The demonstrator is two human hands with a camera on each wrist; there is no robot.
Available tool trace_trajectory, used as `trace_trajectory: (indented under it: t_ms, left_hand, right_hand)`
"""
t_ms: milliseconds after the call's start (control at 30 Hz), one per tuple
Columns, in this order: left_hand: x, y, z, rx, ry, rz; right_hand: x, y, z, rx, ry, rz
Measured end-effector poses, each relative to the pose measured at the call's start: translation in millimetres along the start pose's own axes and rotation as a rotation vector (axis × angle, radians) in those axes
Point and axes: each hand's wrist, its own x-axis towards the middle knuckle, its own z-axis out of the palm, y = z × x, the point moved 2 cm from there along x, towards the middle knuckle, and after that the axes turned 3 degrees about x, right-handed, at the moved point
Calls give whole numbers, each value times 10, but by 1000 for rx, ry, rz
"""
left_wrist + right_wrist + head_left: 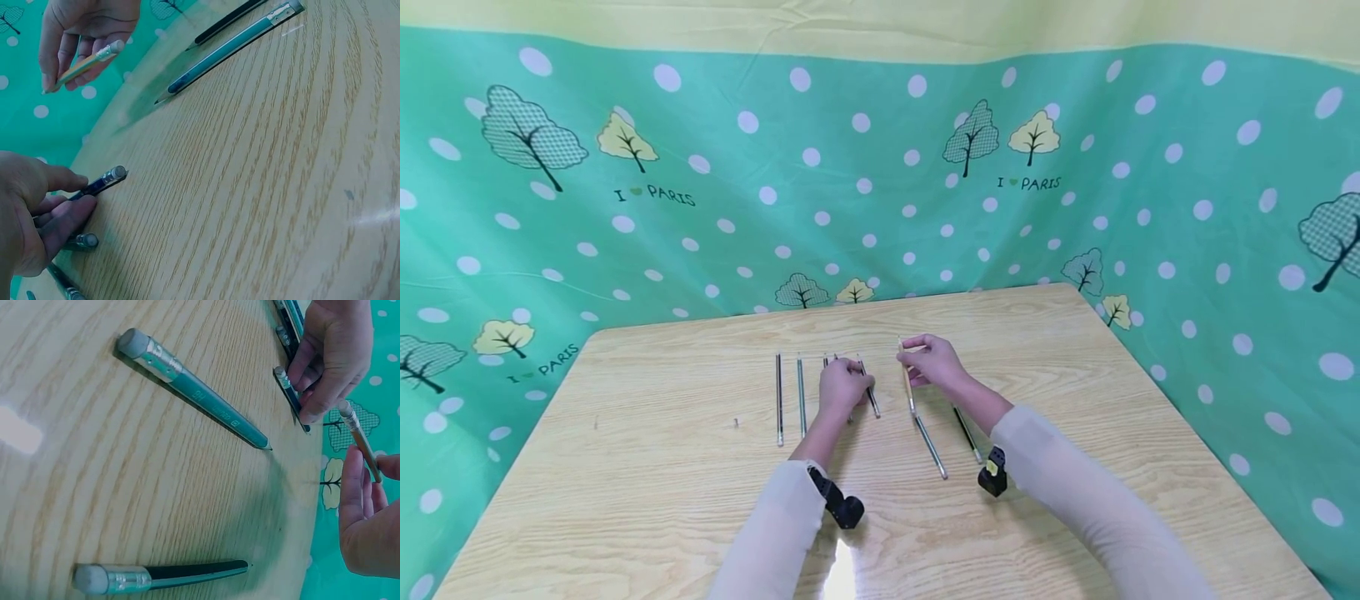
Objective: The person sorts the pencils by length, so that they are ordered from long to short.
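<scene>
My right hand (934, 361) pinches a yellow pencil (909, 392) between thumb and fingers. In the right wrist view the yellow pencil (360, 439) is tilted above the table, its eraser end towards the camera. My left hand (845, 385) holds a dark pencil (872, 400) at the right end of a row; the left wrist view shows thumb and finger on that dark pencil (103, 182). Beneath and beside the left hand lie more pencils, partly hidden. A teal pencil (931, 446) and a black pencil (967, 435) lie slanted below the right hand.
A dark pencil (779, 400) and a teal pencil (801, 396) lie side by side left of the left hand. One small scrap (736, 423) rests further left on the wooden table (647, 492). Behind the table hangs a green dotted curtain (722, 183), which continues along the right.
</scene>
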Motion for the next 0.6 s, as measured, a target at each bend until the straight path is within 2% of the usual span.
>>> trace_trajectory:
  t_ms: [600]
  left_hand:
    - [-3, -5, -2, -21, -15, -7]
  right_hand:
    - [116, 44, 69, -10, 34, 4]
